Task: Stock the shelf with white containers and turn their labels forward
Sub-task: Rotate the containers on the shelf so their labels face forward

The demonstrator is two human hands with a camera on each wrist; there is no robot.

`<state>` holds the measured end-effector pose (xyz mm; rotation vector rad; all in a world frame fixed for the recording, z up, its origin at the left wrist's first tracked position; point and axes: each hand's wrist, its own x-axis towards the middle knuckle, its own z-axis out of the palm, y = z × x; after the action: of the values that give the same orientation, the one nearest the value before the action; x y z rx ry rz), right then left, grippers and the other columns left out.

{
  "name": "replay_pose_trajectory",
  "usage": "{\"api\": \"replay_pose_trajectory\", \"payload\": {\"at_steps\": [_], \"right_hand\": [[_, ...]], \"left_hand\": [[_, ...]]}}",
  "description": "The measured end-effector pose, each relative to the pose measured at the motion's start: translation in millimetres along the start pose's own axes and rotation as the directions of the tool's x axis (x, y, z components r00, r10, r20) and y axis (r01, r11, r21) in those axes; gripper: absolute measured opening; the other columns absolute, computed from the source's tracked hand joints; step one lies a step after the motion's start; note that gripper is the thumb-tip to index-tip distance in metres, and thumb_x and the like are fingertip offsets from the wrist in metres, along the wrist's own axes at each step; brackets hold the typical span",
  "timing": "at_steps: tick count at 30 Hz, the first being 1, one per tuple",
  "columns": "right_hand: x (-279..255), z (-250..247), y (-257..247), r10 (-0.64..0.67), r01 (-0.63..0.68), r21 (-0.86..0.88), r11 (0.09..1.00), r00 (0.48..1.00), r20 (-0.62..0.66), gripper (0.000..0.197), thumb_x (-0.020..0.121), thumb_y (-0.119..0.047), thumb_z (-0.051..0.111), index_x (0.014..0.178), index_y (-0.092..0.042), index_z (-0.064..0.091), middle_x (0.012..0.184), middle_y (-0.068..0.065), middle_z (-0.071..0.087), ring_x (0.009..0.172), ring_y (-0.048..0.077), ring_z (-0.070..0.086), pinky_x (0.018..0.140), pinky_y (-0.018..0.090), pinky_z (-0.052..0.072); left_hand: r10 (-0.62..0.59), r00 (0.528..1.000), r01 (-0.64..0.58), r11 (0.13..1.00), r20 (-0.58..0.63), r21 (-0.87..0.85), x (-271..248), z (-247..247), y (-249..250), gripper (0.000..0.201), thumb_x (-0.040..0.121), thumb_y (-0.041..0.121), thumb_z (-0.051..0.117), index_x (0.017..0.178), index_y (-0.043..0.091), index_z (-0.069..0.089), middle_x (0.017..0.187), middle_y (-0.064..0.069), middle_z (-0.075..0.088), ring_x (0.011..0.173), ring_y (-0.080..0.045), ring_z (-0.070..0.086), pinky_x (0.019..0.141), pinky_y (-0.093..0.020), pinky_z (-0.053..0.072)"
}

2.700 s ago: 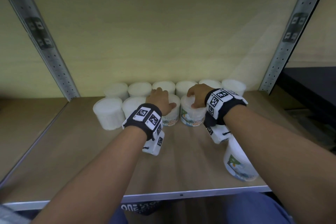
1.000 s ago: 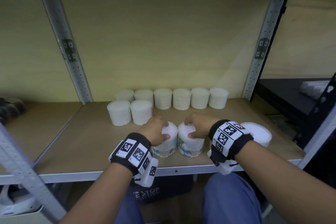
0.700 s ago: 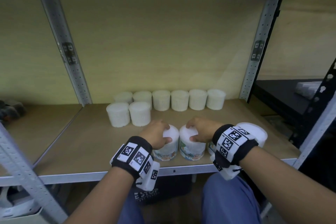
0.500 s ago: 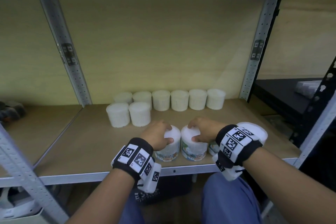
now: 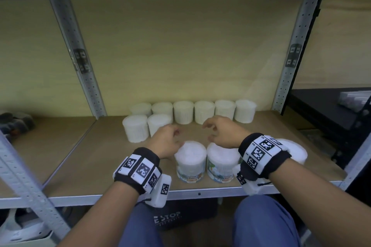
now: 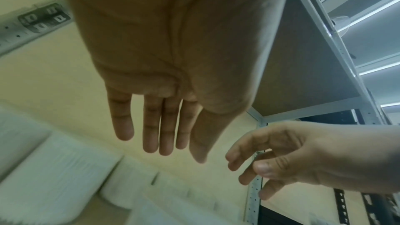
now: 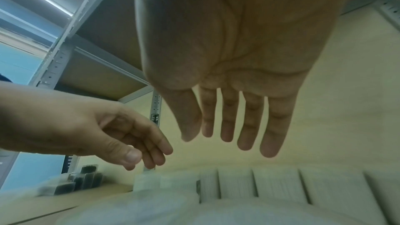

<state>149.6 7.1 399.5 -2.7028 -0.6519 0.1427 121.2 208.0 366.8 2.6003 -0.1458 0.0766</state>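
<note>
The 2 front containers, left [image 5: 190, 163] and right [image 5: 222, 163], each show a label reading "COTTON BUDS". A dark box [image 5: 180, 216] under the shelf reads "E STOP"; its smaller print is illegible.

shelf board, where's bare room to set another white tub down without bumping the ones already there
Free: the shelf board left of the two front labelled tubs, up to the left post; also the strip behind them, right of the two second-row tubs. Crowded: the back row along the wall, and the front right corner, where another tub sits.

Two labelled containers [image 5: 190, 163] side by side at shelf [image 5: 84, 170] front; container rows [image 5: 203, 114] behind.
</note>
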Motion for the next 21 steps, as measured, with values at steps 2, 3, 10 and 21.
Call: {"api": "replay_pose_trajectory", "payload": {"at_steps": [2,3,10,21], "right_hand": [[10.4,-1.2,-8.9,-0.018,0.019,0.027,0.999,0.999,-0.029,0.041,0.09,-0.019,0.06,0.13,-0.013,0.054,0.135,0.005,0.053,0.122,0.018,0.053,0.089,0.019,0.037],[16.5,-1.2,-13.3,-0.026,0.027,0.037,0.999,0.999,-0.036,0.04,0.09,-0.019,0.059,0.13,-0.013,0.055,0.133,0.005,0.054,0.121,0.018,0.053,0.088,0.018,0.036],[66.2,7.2,-47.1,-0.066,0.067,0.039,0.997,0.998,-0.019,0.037,0.09,-0.026,0.06,0.124,-0.011,0.059,0.126,0.006,0.06,0.112,0.02,0.057,0.085,0.02,0.04],[170.9,31.0,-86.9,-0.038,0.056,-0.122,0.991,0.989,0.14,0.046,0.09,-0.037,0.059,0.129,-0.013,0.055,0.131,0.007,0.055,0.117,0.023,0.055,0.095,0.03,0.044]], "left_hand": [[-0.018,1.0,0.018,1.0,-0.023,0.006,2.1,-11.4,-12.6,0.045,0.089,0.022,0.059,0.132,0.012,0.051,0.129,-0.006,0.057,0.117,-0.018,0.054,0.092,-0.021,0.039],[-0.031,0.999,0.032,0.999,-0.031,0.017,3.3,-17.6,-19.6,0.044,0.089,0.023,0.06,0.132,0.013,0.052,0.128,-0.005,0.057,0.116,-0.017,0.054,0.092,-0.02,0.039],[-0.16,0.986,0.165,0.981,-0.053,0.105,23.9,-60.8,-70.9,0.045,0.089,0.029,0.061,0.13,0.014,0.053,0.126,-0.005,0.058,0.114,-0.021,0.056,0.096,-0.03,0.045],[-0.261,0.965,0.258,0.953,0.0,0.157,75.0,-78.1,-131.8,0.048,0.091,0.033,0.058,0.133,0.014,0.048,0.137,-0.009,0.047,0.122,-0.024,0.05,0.098,-0.032,0.042]]}}
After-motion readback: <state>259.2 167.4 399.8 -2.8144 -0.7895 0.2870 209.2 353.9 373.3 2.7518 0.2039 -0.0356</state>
